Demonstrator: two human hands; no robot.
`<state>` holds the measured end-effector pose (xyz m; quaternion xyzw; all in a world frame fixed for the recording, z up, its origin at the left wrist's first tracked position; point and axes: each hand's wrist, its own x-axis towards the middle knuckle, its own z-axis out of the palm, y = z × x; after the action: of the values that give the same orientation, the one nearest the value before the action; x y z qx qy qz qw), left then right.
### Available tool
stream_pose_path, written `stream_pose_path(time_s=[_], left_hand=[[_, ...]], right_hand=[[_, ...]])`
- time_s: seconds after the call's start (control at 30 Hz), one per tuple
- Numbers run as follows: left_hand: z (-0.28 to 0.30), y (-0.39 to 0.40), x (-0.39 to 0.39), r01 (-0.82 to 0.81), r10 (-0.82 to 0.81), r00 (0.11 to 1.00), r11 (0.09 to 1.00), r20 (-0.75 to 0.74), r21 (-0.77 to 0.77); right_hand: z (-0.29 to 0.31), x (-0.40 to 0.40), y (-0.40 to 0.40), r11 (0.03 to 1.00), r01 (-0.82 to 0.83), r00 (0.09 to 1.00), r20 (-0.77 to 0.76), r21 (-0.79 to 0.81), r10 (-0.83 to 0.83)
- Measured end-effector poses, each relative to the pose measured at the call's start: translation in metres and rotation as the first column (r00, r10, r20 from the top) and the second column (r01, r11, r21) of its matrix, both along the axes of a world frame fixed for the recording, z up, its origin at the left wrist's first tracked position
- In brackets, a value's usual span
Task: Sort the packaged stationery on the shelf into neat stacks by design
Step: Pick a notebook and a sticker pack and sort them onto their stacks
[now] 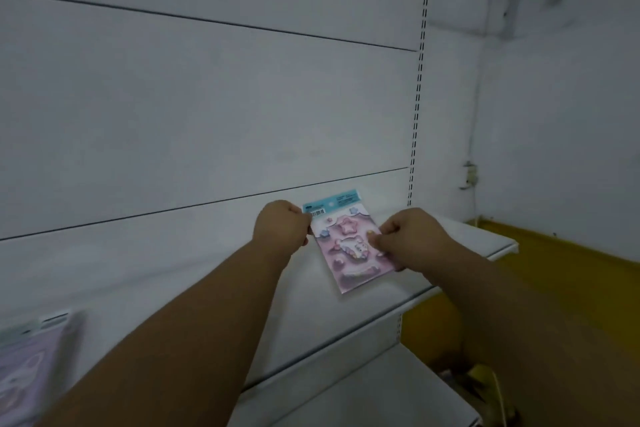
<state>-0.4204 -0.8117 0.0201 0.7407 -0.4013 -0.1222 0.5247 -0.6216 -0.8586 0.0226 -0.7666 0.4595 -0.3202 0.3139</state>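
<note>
Forearms: two, bare, reaching forward from the bottom edge toward the shelf.
Lilac pack (26,364): one, blurred, flat, at the lower left on the shelf; pale purple print under glossy wrap, design unreadable.
Left hand (282,224): closed in a pinch on the pink pack's upper left corner, by the barcode.
Right hand (412,239): closed on the pack's right edge, thumb on the front, fingers behind.
Pink pack (346,246): one, flat rectangle in clear shiny wrap; blue header strip on top, pink puffy star and a white cartoon figure below. It is tilted, held between both hands just over the shelf's right end; I cannot tell whether its bottom corner touches.
Shelf (346,315): white, smooth metal, with a second level below.
Back panel (207,97): white flat boards, three dark seams.
Slotted upright (419,80): one, with paired slots.
Floor (571,270): yellow, at right.
</note>
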Motion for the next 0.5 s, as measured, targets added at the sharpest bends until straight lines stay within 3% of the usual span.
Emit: stream_pose_path(time_s=[0.13,0.33,0.5], left_hand=[[-0.015,-0.041,0.010,-0.123,0.095,0.984,0.975,0.152,0.183],[-0.028,-0.068,0.017,-0.280,0.133,0.918,0.884,0.374,0.374],[-0.032,-0.071,0.009,-0.362,0.062,0.852,0.786,0.520,0.500]], right_hand=[[-0.008,0.016,-0.048,0.997,-0.079,0.975,-0.205,0.015,0.081],[-0.018,0.041,-0.090,0.978,-0.208,0.861,-0.477,-0.012,0.178],[-0.024,0.046,-0.099,0.948,-0.294,0.814,-0.552,-0.123,0.181]])
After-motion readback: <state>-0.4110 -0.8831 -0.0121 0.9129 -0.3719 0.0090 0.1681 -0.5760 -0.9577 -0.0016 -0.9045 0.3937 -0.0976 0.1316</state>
